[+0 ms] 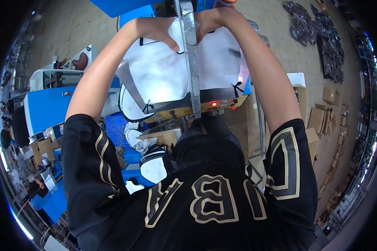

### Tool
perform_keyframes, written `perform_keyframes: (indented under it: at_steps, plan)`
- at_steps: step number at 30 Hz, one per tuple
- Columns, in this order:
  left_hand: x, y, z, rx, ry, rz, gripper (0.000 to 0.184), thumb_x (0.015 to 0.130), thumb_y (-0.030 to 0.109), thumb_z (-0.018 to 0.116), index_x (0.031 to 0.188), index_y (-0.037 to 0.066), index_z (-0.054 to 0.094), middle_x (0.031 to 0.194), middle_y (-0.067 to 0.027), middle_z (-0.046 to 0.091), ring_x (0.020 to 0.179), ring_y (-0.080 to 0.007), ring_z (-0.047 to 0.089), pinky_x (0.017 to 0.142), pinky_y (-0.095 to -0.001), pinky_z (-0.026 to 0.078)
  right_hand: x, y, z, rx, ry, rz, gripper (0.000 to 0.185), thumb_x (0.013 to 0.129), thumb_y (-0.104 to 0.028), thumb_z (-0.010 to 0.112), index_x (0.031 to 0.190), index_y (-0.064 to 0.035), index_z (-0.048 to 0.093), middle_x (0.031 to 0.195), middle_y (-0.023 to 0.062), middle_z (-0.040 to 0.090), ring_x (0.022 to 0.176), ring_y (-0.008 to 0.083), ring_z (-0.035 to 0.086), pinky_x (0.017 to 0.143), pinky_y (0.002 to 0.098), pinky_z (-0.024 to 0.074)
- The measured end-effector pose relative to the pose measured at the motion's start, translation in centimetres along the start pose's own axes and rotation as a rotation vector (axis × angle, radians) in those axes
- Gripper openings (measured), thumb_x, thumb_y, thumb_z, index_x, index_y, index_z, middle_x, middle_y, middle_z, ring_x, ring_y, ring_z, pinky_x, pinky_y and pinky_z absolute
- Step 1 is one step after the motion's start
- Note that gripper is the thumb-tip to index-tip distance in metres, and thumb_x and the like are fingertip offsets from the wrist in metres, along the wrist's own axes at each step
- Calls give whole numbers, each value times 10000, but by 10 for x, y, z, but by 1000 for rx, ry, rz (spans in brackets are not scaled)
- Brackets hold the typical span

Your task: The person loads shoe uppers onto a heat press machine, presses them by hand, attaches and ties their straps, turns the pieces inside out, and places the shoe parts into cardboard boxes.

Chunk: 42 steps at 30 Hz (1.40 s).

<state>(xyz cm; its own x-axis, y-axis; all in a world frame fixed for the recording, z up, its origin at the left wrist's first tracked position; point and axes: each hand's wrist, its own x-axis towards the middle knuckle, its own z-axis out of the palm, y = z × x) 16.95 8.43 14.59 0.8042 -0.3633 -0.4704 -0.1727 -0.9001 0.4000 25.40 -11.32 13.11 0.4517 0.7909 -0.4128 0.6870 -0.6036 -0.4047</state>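
Both my arms reach forward over a machine with a white-covered bed (155,79), split in my view by an upright grey metal bar (190,58). Left of the bar, my left hand (161,31) is bent round a white piece with black edging (176,28), its thumb pointing down toward the bar; its other fingertips are hidden. To the right of the bar, my right hand (207,21) has its fingers curled down, partly covered by the bar. What lies between those fingers is not clear. Black ties (148,106) fasten the white cover at its near corners.
A yellowish control panel (184,112) with a red light and knobs runs along the machine's near edge. White pieces with black trim (153,167) lie below on the left, near a blue bin (115,129). Cardboard boxes (318,119) and dark plastic-wrapped bundles (299,23) are on the floor to the right.
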Motion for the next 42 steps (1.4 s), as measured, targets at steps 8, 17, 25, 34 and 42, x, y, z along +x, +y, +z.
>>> perform_keyframes:
  at_steps: [8, 17, 25, 34, 42]
  plan:
    - [8, -8, 6, -26, 5, -1, 934, 656, 392, 919, 1402, -11, 528, 1202, -215, 709, 1082, -327, 704, 999, -370, 541, 21, 20, 8, 69, -120, 63, 1183, 559, -465, 972, 1544, -104, 425, 1382, 180, 634, 1257, 351, 624, 1089, 407, 486]
    - [-5, 6, -4, -58, -10, 4, 953, 654, 381, 926, 1407, -26, 508, 1222, -224, 696, 1105, -332, 695, 1020, -365, 536, 31, 35, 19, 94, -74, 12, 1151, 544, -461, 964, 1521, -113, 465, 1350, 180, 655, 1228, 351, 642, 1071, 407, 501]
    - [0, -1, 1, -57, -9, -18, 963, 656, 378, 920, 1413, -38, 496, 1224, -228, 694, 1104, -326, 699, 999, -364, 543, 32, 37, 22, 89, -62, -9, 1117, 557, -486, 947, 1506, -116, 487, 1331, 174, 668, 1222, 348, 645, 1058, 425, 508]
    - [-3, -1, 7, 66, 133, 43, 549, 685, 468, 909, 1009, 39, 797, 907, -154, 763, 795, -268, 726, 726, -360, 590, 33, 41, 22, 51, -63, -6, 1141, 550, -506, 941, 1514, -117, 472, 1331, 187, 664, 1223, 364, 641, 1074, 427, 500]
    - [-9, 9, 0, 39, 95, -34, 527, 680, 419, 872, 1017, 28, 764, 905, -168, 745, 799, -258, 697, 742, -350, 547, 23, 32, 12, 51, -84, 25, 1172, 559, -511, 934, 1543, -119, 434, 1378, 196, 632, 1254, 365, 618, 1078, 422, 487]
